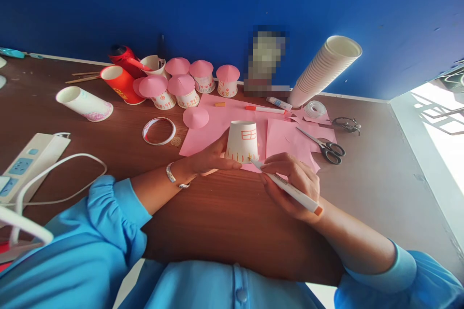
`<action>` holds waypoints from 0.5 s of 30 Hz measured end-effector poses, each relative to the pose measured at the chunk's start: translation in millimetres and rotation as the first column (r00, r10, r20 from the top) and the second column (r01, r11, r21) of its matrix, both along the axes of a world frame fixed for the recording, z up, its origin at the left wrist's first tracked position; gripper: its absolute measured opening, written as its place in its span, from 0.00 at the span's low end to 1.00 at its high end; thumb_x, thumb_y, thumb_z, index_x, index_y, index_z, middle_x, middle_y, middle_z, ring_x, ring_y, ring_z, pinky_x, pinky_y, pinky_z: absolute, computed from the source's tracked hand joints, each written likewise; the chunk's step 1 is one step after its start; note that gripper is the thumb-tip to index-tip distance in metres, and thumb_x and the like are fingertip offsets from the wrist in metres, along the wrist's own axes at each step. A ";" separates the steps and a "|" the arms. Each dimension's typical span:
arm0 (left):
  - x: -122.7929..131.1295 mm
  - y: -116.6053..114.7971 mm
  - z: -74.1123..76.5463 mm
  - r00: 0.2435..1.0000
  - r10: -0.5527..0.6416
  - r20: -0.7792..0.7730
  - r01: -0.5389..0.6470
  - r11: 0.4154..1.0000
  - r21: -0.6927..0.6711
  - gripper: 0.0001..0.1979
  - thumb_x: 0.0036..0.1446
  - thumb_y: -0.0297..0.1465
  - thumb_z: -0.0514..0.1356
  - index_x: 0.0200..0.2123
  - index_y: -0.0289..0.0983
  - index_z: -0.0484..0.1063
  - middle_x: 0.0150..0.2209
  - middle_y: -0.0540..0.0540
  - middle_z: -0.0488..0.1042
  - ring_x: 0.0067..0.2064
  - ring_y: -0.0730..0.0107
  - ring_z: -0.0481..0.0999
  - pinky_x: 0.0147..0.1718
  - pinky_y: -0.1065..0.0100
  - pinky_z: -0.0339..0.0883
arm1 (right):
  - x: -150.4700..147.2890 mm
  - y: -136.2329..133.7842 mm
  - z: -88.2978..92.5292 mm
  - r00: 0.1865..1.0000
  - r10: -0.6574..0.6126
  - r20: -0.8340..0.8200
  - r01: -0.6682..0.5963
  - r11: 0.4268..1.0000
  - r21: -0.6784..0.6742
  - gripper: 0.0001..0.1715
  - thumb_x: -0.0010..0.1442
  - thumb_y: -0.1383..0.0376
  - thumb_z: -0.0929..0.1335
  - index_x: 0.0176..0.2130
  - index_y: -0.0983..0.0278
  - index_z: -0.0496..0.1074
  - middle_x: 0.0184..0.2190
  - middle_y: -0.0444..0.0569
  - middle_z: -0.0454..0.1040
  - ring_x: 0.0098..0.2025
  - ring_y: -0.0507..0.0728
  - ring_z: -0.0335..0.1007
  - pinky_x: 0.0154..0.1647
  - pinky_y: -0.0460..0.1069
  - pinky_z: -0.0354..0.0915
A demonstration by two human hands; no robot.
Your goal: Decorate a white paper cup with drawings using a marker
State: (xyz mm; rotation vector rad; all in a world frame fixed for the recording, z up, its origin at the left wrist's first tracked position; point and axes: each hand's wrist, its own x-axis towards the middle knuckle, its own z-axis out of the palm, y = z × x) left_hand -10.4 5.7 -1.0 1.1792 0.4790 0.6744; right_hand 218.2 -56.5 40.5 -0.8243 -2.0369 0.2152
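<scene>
Cup (239, 141) in curled L hand (212, 157), just L of R hand (300, 179) pinching marker (299, 197).

Between the two forearms (154, 190), the bench (232, 222) gives bare room up to the white cup (241, 142), with the left hand (213, 158) blocking its left side and the marker (292, 192) in the right hand (297, 178) its lower right. Beyond, pink-roofed cups (181, 86) crowd the back left and a tall cup stack (322, 72) stands back right; scissors (328, 148) lie just past the right hand. Farther right, bare bench lies open.
</scene>
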 end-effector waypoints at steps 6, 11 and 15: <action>-0.7 0.7 -0.6 1.000 0.013 0.004 -0.013 1.000 0.013 0.34 0.54 0.38 0.74 0.62 0.43 0.68 0.48 0.43 0.78 0.50 0.56 0.77 0.49 0.55 0.72 | -1.1 0.4 2.1 1.000 0.014 0.004 -0.014 1.000 -0.010 0.11 0.66 0.73 0.70 0.47 0.59 0.73 0.33 0.46 0.81 0.32 0.55 0.81 0.30 0.48 0.75; -1.4 0.2 -0.2 1.000 0.021 -0.004 -0.021 1.000 0.020 0.34 0.54 0.38 0.74 0.62 0.44 0.68 0.48 0.43 0.77 0.49 0.57 0.77 0.50 0.55 0.72 | -0.7 1.0 3.4 0.999 0.025 0.022 -0.025 1.000 -0.001 0.09 0.68 0.72 0.69 0.46 0.60 0.71 0.33 0.47 0.81 0.32 0.54 0.81 0.30 0.48 0.75; -1.6 0.0 -1.2 1.000 0.024 -0.005 -0.024 1.000 0.000 0.33 0.54 0.39 0.75 0.60 0.43 0.69 0.46 0.44 0.77 0.48 0.58 0.77 0.48 0.56 0.72 | -0.5 0.1 2.8 0.999 0.029 0.023 -0.029 1.000 -0.004 0.08 0.68 0.72 0.69 0.46 0.60 0.71 0.33 0.47 0.81 0.32 0.54 0.81 0.31 0.48 0.75</action>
